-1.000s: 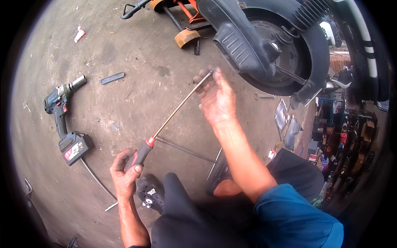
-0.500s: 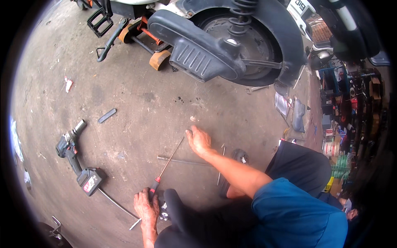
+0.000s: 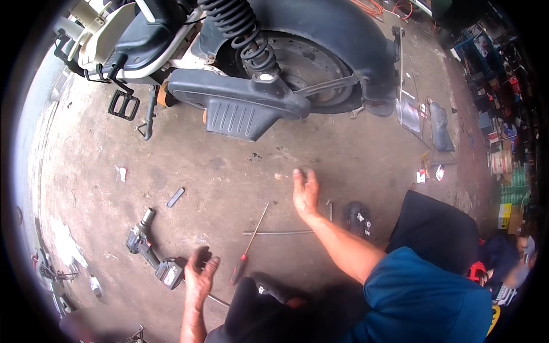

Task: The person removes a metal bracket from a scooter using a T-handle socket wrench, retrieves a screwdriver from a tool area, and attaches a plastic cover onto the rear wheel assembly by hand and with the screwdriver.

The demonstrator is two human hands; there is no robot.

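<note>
My left hand (image 3: 200, 275) hovers beside the battery end of a cordless impact wrench (image 3: 150, 251), its thumb and fingers apart and nothing in it. A red-and-black screwdriver (image 3: 239, 270) lies on the floor to its right, the long shaft pointing away from me. My right hand (image 3: 306, 193) reaches out over the floor, fingers extended and empty. Just below its wrist, a long metal bar (image 3: 277, 232) lies crosswise. A thin metal rod (image 3: 330, 211) is on the floor between my right forearm and my shoe (image 3: 358, 219).
Ahead stands a scooter with a black swingarm cover (image 3: 234, 100), a rear wheel (image 3: 309, 68) and a coil shock absorber (image 3: 251, 43). A flat dark strip (image 3: 176, 197) lies left of centre. Crowded shelves (image 3: 503, 114) line the right side. A person (image 3: 509, 257) is at the far right.
My left hand has come away from the screwdriver's handle, leaving it on the floor. The view has shifted, bringing more of the scooter into sight. My right hand stays empty, its fingers now raised.
</note>
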